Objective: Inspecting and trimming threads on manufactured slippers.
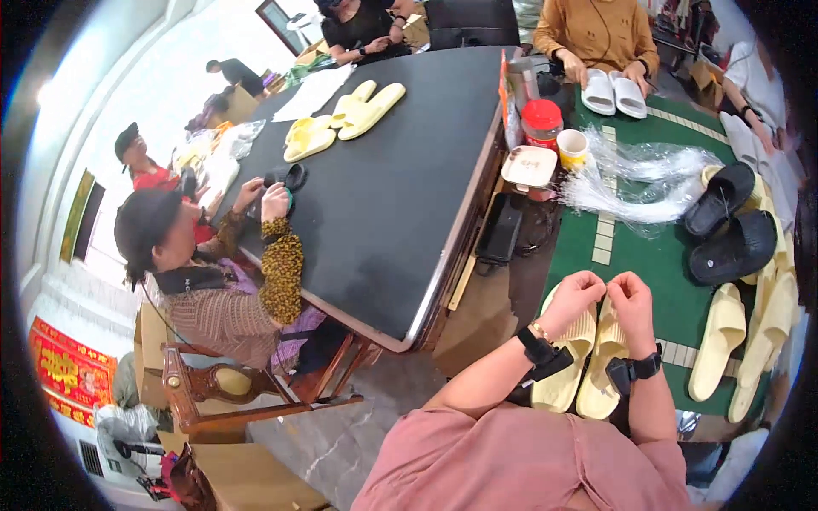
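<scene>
Nearest, the left hand (573, 298) and right hand (630, 298) are both curled tight, fists almost touching, pinching something too small to make out just above a pair of pale yellow slippers (584, 358). The pair lies side by side on the green worktop (656, 255), right under the wrists. Just right of it lie more yellow slippers (741, 341). Farther off sit 2 black slippers (728, 221) and a heap of clear plastic bags (639, 179). Beyond, another person holds white slippers (613, 94).
</scene>
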`<state>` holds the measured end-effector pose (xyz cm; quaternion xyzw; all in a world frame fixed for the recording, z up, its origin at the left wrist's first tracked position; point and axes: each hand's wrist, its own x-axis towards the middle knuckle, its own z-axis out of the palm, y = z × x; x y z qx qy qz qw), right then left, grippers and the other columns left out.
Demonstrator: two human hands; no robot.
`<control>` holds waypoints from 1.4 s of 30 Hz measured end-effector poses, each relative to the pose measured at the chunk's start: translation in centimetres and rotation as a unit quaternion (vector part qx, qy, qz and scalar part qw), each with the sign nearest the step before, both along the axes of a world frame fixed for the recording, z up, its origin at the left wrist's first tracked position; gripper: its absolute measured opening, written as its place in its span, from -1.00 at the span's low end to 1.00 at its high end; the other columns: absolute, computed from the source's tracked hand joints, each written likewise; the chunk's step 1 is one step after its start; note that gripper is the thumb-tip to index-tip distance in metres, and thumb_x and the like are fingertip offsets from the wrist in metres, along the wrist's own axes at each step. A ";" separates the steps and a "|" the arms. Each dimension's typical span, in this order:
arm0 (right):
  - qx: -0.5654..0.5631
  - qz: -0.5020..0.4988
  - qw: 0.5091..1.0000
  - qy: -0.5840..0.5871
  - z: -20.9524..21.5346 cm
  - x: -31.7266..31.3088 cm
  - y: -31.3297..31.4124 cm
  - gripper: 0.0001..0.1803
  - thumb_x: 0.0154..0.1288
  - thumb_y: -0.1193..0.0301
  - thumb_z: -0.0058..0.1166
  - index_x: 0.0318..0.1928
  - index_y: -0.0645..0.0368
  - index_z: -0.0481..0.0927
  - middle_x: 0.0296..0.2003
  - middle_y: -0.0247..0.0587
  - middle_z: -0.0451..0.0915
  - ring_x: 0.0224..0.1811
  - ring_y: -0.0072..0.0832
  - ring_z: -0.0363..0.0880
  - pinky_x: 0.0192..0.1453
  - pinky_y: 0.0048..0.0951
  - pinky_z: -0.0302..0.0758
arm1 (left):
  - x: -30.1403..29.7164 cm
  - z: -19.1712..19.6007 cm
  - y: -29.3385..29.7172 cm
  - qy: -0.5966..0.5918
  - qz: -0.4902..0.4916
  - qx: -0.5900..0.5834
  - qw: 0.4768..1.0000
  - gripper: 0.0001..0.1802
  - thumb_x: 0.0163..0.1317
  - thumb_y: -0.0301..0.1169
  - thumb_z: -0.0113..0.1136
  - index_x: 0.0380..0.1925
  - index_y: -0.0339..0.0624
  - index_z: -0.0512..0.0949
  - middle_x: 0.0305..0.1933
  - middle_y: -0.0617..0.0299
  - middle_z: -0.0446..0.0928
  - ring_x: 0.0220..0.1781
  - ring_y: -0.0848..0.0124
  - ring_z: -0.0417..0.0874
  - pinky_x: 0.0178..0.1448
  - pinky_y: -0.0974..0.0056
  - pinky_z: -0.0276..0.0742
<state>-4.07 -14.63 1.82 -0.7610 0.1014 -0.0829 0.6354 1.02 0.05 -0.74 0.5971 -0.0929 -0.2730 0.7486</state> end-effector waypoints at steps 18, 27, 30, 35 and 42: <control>0.031 -0.001 0.999 -0.016 -0.3 -0.1 0.0 -0.91 0.26 0.52 0.11 -0.38 0.25 0.51 -0.50 -0.52 0.45 -0.44 -0.76 0.35 -0.36 -0.65 0.33 | -0.1 0.3 0.0 -0.057 -0.001 0.048 0.997 -0.88 0.26 -0.42 0.16 -0.37 -0.26 0.53 -0.42 0.44 0.48 -0.37 0.66 0.45 -0.27 0.48 0.41; 0.001 0.009 1.000 -0.016 -0.3 -0.2 -0.1 -0.92 0.26 0.52 0.10 -0.39 0.24 0.52 -0.50 -0.51 0.46 -0.45 -0.76 0.36 -0.35 -0.64 0.34 | -0.1 0.2 0.0 -0.043 0.004 0.029 0.999 -0.88 0.27 -0.42 0.13 -0.38 -0.25 0.53 -0.42 0.44 0.47 -0.37 0.67 0.43 -0.29 0.50 0.38; 0.030 -0.005 0.999 -0.021 -0.2 -0.2 0.0 -0.91 0.25 0.53 0.10 -0.41 0.24 0.51 -0.50 -0.52 0.46 -0.45 -0.76 0.36 -0.35 -0.64 0.34 | -0.1 0.1 -0.1 -0.050 -0.005 0.034 0.998 -0.89 0.26 -0.43 0.13 -0.38 -0.24 0.52 -0.42 0.45 0.47 -0.37 0.66 0.43 -0.28 0.49 0.38; 0.016 0.018 1.000 -0.004 0.0 -0.3 0.0 -0.92 0.25 0.53 0.08 -0.40 0.25 0.51 -0.50 -0.52 0.46 -0.44 -0.76 0.35 -0.34 -0.64 0.33 | -0.2 0.3 0.1 -0.041 0.019 0.022 0.999 -0.89 0.26 -0.43 0.13 -0.38 -0.26 0.53 -0.42 0.43 0.48 -0.37 0.64 0.44 -0.26 0.47 0.40; 0.037 0.012 0.999 -0.008 0.0 -0.3 -0.1 -0.91 0.25 0.53 0.09 -0.40 0.25 0.51 -0.50 -0.52 0.46 -0.44 -0.76 0.35 -0.34 -0.65 0.32 | -0.3 0.9 0.2 -0.032 0.011 0.035 0.999 -0.86 0.25 -0.41 0.14 -0.38 -0.27 0.54 -0.42 0.41 0.50 -0.35 0.64 0.46 -0.25 0.45 0.42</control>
